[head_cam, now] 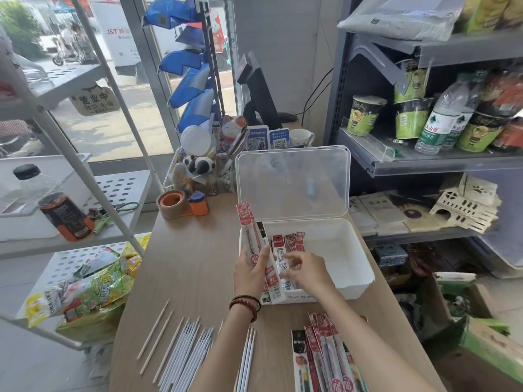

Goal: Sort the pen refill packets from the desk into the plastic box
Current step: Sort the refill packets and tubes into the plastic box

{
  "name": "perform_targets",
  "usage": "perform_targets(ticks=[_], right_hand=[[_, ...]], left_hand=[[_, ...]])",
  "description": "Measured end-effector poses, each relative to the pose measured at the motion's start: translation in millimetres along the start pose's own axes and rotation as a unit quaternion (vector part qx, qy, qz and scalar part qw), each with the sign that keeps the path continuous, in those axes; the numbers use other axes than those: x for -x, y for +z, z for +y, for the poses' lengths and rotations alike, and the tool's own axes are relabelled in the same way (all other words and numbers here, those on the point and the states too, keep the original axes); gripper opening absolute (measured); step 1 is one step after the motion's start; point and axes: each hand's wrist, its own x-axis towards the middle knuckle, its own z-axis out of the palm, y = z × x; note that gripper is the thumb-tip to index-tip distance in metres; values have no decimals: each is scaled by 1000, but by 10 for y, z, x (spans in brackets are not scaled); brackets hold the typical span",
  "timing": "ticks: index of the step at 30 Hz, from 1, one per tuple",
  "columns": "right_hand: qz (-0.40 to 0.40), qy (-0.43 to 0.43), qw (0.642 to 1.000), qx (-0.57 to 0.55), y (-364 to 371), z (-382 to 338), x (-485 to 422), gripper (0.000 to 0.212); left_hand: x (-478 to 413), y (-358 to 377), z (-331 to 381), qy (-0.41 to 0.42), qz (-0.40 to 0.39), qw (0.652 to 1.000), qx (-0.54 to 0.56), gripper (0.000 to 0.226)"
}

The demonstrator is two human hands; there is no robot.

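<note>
Your left hand (250, 274) grips a bundle of pen refill packets (249, 236) at the left edge of the white plastic box (353, 267), fingers and thumb wrapped round its middle. These packets are long, narrow and clear, with red-and-white printed headers, and they stand tilted with the headers pointing away from you. Your right hand (307, 271) hovers over the box's near-left corner, fingers loosely bent above a white packet with a dark red header (278, 251); whether they pinch it cannot be told. More red-headed packets (295, 241) lean inside the box, left of its bare floor. The clear lid (291, 182) stands open behind the box. On the desk (192, 264), nearer you than the box, lies a pile of packets (325, 352); to its left, loose white refills (186, 349).
</note>
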Motion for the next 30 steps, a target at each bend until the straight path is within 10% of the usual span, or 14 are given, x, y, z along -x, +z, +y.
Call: perform_targets(ticks=[25, 30], right_hand=[[-71, -62, 971, -222, -188, -118, 146, 22], [25, 7, 965, -261, -201, -126, 93, 19]], left_hand=[[22, 2, 4, -31, -4, 999, 37, 18], [31, -8, 8, -37, -4, 999, 37, 27]])
